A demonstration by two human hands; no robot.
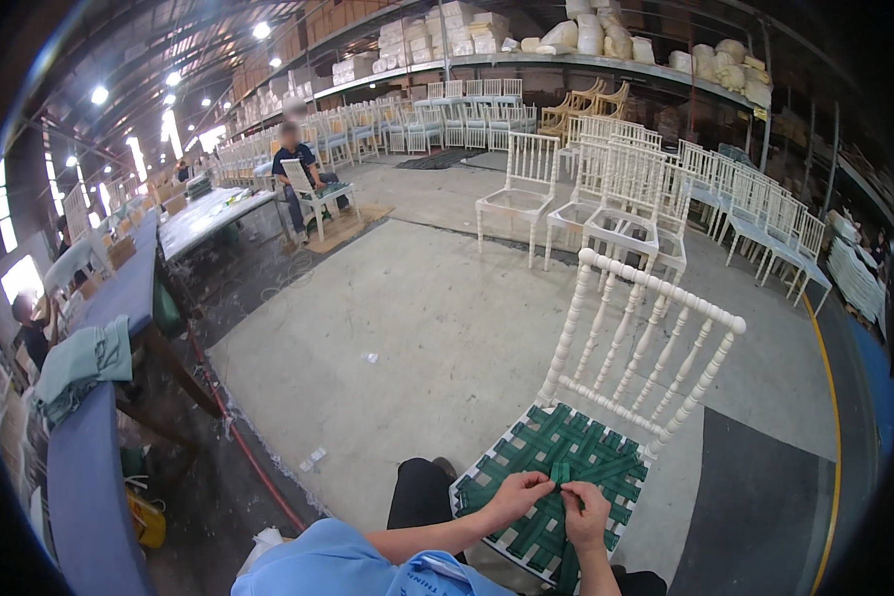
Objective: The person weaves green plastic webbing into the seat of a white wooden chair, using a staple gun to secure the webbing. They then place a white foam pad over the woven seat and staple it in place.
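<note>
In a chair workshop, my left hand (515, 495) and right hand (584, 515) pinch the same green webbing strap (564, 469) over the seat of a white spindle-back chair (638, 348) right in front of me. Most of the seat looks woven already; this strap's end appears still loose. Bare-framed chairs (626, 204) wait behind.
</note>
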